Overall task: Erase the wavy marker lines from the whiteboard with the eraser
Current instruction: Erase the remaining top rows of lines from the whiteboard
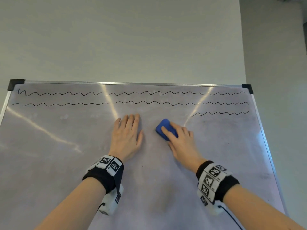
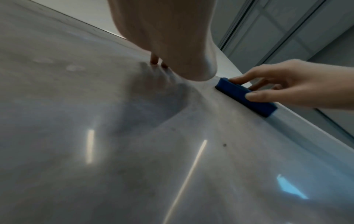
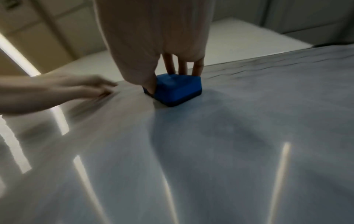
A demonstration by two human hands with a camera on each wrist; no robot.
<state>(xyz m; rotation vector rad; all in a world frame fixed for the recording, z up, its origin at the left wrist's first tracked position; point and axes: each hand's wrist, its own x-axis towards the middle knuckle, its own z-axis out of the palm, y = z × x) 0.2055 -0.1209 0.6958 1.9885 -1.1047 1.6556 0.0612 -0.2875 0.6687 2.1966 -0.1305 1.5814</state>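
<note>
Blue foam eraser (image 1: 166, 129) sits flat on the whiteboard (image 1: 49, 163) in the head view, your right hand (image 1: 180, 140) curled over it, just below the short third wavy line (image 1: 221, 113); two full wavy lines (image 1: 132, 97) run above the eraser. Your left hand (image 1: 127, 136) lies flat and open beside the eraser. From the left wrist, thumb and fingers pinch the eraser's (image 2: 247, 97) long sides. From the right wrist, its felt face meets the board. Keep it flat, press evenly, and sweep along each line rather than dabbing.
</note>
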